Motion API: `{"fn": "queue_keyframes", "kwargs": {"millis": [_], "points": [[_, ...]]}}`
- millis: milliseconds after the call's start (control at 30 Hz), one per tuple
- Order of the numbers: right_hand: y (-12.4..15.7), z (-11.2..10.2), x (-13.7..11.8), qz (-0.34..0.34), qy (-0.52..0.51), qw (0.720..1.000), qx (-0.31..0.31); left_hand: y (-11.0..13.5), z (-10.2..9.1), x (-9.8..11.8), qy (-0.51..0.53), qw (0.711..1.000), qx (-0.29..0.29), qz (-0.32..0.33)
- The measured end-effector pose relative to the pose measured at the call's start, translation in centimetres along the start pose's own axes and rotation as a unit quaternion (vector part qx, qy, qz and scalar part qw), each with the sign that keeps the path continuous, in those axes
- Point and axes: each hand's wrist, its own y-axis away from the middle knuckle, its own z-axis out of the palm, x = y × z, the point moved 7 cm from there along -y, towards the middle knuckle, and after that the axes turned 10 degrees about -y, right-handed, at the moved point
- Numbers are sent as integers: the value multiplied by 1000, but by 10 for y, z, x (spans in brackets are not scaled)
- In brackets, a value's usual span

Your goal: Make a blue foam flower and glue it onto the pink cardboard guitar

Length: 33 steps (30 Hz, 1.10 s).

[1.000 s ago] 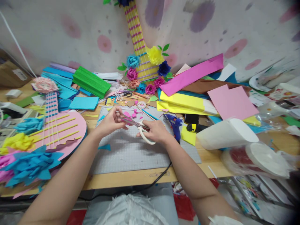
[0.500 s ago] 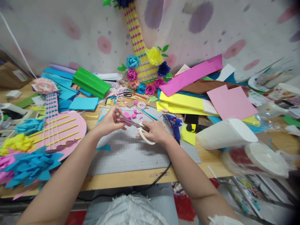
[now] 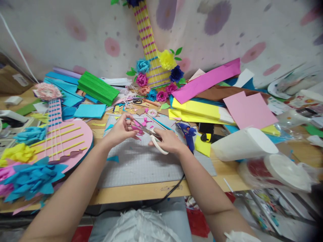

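Note:
My right hand (image 3: 169, 139) grips a pair of scissors (image 3: 159, 147) with white handles, blades pointing left and slightly parted. Their tips reach the fingers of my left hand (image 3: 122, 129), which are pinched round a small piece of magenta paper (image 3: 136, 129). Part of that piece is hidden behind the fingers and blades. Both hands are above a grey cutting mat (image 3: 141, 171). Just beyond them, magenta scraps (image 3: 146, 120) lie on the mat, and a blue paper scrap (image 3: 113, 158) rests nearer to me.
A blue glue gun (image 3: 187, 134) stands right of my right hand, its black cord running over the table edge. At left lies a pink paper guitar (image 3: 75, 136); a yellow one (image 3: 146, 33) leans on the wall. White rolls (image 3: 242, 144) and folded coloured paper (image 3: 202, 111) lie at right.
The scissors and my right hand have shifted slightly right, and the blades look a little further apart. My left hand stays nearly in place, still pinching the magenta paper.

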Motion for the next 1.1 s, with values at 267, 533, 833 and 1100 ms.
{"fn": "queue_keyframes", "kwargs": {"millis": [267, 533, 833, 1100], "points": [[2, 0, -4, -30, 13, 999, 0, -2, 4, -3, -18, 999, -41, -8], [2, -3, -5, -37, 29, 999, 15, -2, 4, -3, -26, 999, -40, 4], [0, -6, 0, -11, 0, 999, 52, 2, -1, -3, -20, 1000, -20, -12], [-6, -4, 27, 72, -104, 988, 92, 3, -10, -26, 101, 981, 102, -128]]}}
